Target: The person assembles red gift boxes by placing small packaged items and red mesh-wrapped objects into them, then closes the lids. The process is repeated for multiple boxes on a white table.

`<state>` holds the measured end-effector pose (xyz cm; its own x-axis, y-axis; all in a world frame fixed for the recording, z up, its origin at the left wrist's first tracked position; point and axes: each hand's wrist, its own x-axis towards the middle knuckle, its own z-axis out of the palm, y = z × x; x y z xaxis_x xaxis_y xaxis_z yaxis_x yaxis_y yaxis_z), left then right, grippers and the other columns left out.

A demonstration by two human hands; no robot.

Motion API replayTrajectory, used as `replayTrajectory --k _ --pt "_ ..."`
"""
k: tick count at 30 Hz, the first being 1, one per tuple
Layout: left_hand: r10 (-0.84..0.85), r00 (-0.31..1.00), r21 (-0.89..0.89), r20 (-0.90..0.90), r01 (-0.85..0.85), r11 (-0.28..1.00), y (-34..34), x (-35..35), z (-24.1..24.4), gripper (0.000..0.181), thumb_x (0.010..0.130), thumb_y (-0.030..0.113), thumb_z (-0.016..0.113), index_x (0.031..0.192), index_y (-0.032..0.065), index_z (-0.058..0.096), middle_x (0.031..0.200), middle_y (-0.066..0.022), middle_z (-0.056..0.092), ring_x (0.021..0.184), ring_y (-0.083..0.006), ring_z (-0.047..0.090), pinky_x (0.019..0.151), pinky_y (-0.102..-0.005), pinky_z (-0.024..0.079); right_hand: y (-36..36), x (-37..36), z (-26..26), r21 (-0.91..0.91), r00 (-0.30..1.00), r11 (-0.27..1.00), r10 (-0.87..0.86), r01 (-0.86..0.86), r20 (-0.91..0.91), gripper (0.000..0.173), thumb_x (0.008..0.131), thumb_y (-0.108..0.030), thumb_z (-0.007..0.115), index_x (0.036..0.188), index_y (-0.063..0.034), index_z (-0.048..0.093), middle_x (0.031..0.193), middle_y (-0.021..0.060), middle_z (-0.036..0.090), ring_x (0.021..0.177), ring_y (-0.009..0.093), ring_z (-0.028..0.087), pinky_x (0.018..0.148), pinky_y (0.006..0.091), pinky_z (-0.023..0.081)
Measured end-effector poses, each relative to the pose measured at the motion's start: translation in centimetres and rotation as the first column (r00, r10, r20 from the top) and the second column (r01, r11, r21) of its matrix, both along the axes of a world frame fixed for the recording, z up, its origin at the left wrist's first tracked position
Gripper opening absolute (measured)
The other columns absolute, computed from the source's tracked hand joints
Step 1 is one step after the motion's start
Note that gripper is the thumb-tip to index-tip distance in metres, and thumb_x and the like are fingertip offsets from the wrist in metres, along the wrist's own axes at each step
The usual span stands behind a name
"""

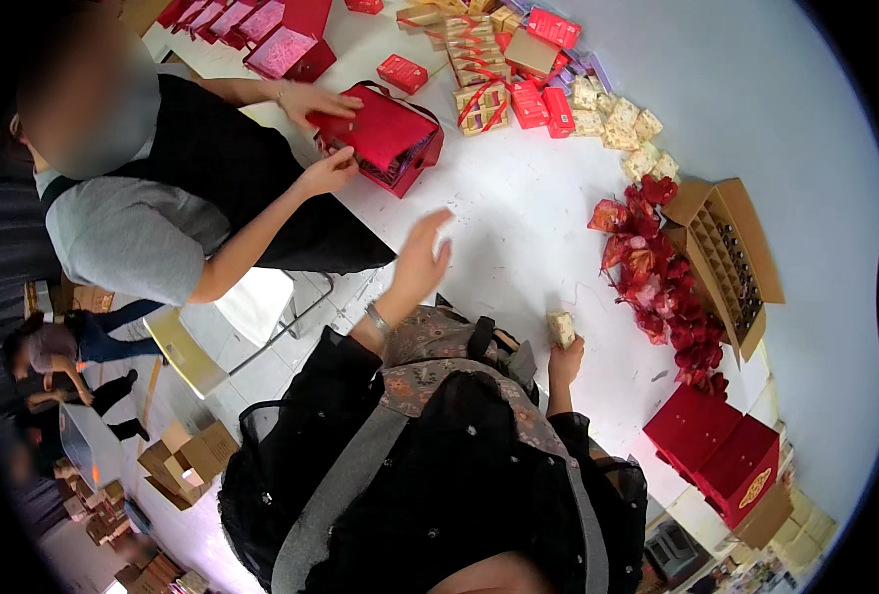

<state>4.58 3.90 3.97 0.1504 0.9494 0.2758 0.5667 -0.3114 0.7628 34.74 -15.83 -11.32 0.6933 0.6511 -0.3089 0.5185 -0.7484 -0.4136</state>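
Note:
My left hand (422,256) is raised near the table's front edge, fingers spread, with nothing in it. In my right hand (566,361) is a small cream patterned box (560,329), held upright over the white table (514,245). Beyond my left hand, a co-worker's two hands rest on a red gift box (391,134) with a dark strap and its lid partly raised; purple filling shows inside. Red net-like pouches (651,286) lie in a long heap to the right of my right hand.
Behind the pouches stands an open cardboard carton (733,260) with dividers and small bottles. Gold boxes with red ribbon (482,108), red boxes (528,104) and cream boxes (621,126) are heaped at the far edge. Red cases (721,445) stand at right; a co-worker (128,230) is at left beside a chair (187,349).

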Motion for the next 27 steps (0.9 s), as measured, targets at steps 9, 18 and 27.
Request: replayTrajectory --k 9,18,27 --pt "0.168 0.980 0.171 -0.108 -0.148 0.974 11.8 -10.0 4.9 0.027 0.085 -0.003 0.048 0.112 -0.0029 0.053 0.110 -0.0188 0.058 0.100 -0.0329 0.057 0.088 -0.0373 0.046 0.2 -1.4 -0.2 0.042 0.995 0.995 -0.095 0.096 -0.014 0.053 0.074 -0.023 0.070 0.118 -0.0034 0.047 0.108 0.0225 0.059 0.101 0.041 0.057 0.084 0.0475 0.046" --pt "0.011 0.746 -0.406 -0.666 -0.375 0.833 21.9 -19.0 -8.3 0.041 0.088 0.009 0.052 0.124 -0.0079 0.046 0.114 -0.0255 0.056 0.106 -0.0342 0.055 0.089 -0.0397 0.046 -0.7 -1.9 -1.7 0.081 0.980 0.980 -0.174 0.182 -0.100 0.050 0.078 -0.027 0.070 0.113 0.0003 0.048 0.107 0.0243 0.058 0.100 0.041 0.057 0.083 0.0462 0.046" --pt "-0.602 0.661 -0.744 -0.449 0.096 0.661 15.9 -12.7 -16.7 0.049 0.088 0.022 0.057 0.130 -0.0005 0.044 0.112 -0.0189 0.060 0.097 -0.0245 0.061 0.078 -0.0336 0.050 -3.7 -0.3 -6.5 0.131 0.978 0.971 -0.205 0.198 0.040 0.050 0.077 -0.027 0.069 0.113 0.0019 0.049 0.083 0.0168 0.064 0.066 0.027 0.064 0.061 0.0382 0.051"
